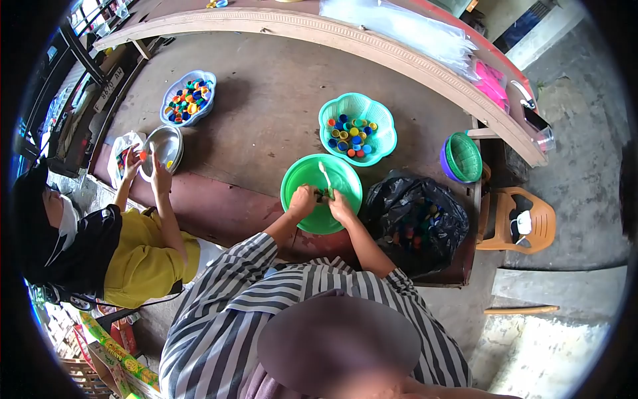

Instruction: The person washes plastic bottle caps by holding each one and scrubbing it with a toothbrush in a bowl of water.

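Both of my hands are over a bright green basin (299, 174) at the table's front edge. My left hand (304, 201) is closed round a small dark item whose shape I cannot make out. My right hand (341, 207) holds a thin pale tool (324, 174), perhaps a brush or knife, that points up and away. The fingers of the two hands nearly meet at the dark item. Just behind the basin stands a mint-green basket (377, 113) with coloured bottle caps. To its right lies an open black plastic bag (446, 249) with more caps inside.
A co-worker at the left holds an orange cap over a metal bowl (178, 135), beside a white bag (126, 140). Behind it is a blue basket (209, 80) of caps. Green and purple baskets (463, 157) sit at the right edge, near an orange chair (545, 223).
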A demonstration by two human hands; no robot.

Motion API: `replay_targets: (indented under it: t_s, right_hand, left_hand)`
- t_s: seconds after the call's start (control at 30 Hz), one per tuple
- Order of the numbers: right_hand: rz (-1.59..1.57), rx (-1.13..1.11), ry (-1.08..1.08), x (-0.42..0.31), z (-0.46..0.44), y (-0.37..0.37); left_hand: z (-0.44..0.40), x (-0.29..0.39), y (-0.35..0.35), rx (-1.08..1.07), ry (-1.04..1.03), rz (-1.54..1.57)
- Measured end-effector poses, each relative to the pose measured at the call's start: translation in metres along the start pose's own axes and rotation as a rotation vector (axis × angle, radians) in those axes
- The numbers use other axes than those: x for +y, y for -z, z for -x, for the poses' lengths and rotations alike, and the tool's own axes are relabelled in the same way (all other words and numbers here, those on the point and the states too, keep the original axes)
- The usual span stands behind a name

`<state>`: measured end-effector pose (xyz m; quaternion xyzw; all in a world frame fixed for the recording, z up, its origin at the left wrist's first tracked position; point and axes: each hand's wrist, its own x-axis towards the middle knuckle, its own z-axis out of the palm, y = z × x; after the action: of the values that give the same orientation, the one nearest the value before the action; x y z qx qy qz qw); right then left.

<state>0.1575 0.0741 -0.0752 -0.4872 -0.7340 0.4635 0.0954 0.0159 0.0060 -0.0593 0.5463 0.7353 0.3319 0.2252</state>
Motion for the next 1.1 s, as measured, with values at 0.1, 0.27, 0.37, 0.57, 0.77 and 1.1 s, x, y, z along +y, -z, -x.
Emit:
replay_targets:
  t_s: [0.1,0.27,0.37,0.57,0.77,1.1]
  right_hand:
    - [0.067,0.072,0.067,0.004,0.001,-0.009]
    - [0.016,0.115,0.096,0.005,-0.001,-0.012]
    - [-0.060,0.140,0.034,-0.004,0.002,-0.004]
    - [-0.036,0.174,0.052,-0.023,0.016,0.010]
    - [-0.044,0.228,0.318,-0.031,0.027,0.023]
    - [-0.327,-0.014,-0.086,-0.071,0.049,0.053]
  left_hand:
    - [0.000,-0.007,0.002,-0.020,0.050,-0.097]
    - [-0.005,-0.005,0.007,0.009,0.096,-0.031]
    - [-0.006,-0.008,0.011,0.064,-0.029,-0.025]
    - [-0.006,0.018,0.026,-0.080,-0.082,-0.174]
    - [0.002,0.017,0.012,-0.190,-0.057,-0.310]
    - [-0.002,0.023,-0.012,-0.024,-0.186,-0.320]
